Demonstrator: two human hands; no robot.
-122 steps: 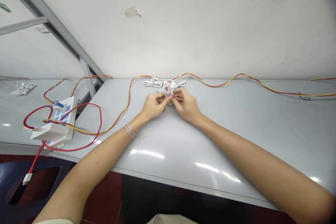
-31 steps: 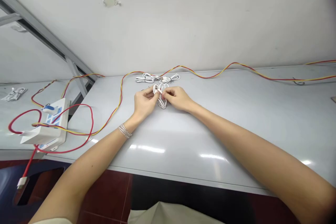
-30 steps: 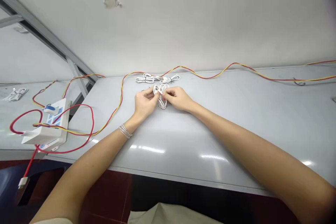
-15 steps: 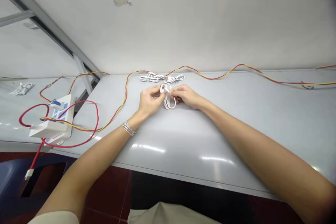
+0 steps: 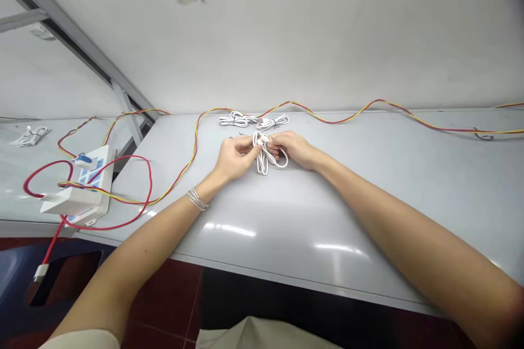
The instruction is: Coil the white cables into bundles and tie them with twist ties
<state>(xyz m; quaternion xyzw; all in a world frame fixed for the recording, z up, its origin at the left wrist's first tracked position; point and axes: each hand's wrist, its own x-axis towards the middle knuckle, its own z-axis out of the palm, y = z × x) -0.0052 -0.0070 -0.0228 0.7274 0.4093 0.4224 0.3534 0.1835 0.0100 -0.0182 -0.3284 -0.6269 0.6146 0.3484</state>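
Observation:
A looped white cable (image 5: 262, 162) is held between both hands above the grey table (image 5: 286, 240). My left hand (image 5: 237, 157) pinches it from the left, thumb and fingers closed on the loops. From the right, my right hand (image 5: 292, 148) grips the same cable near a white connector, fingers closed. Just behind the hands lie two coiled white cables with black ties, one at the left (image 5: 237, 119) and one at the right (image 5: 273, 122).
A white power strip (image 5: 107, 174) with a white adapter (image 5: 73, 201) and red cable (image 5: 151, 174) is at the left. A red-and-yellow wire (image 5: 335, 121) runs along the wall. Another coiled white cable (image 5: 30, 137) lies far left, beyond a metal frame (image 5: 82, 38).
The loops of the held cable have spread apart, one now reaching further right. Small dark tie pieces now show on the table behind my left hand.

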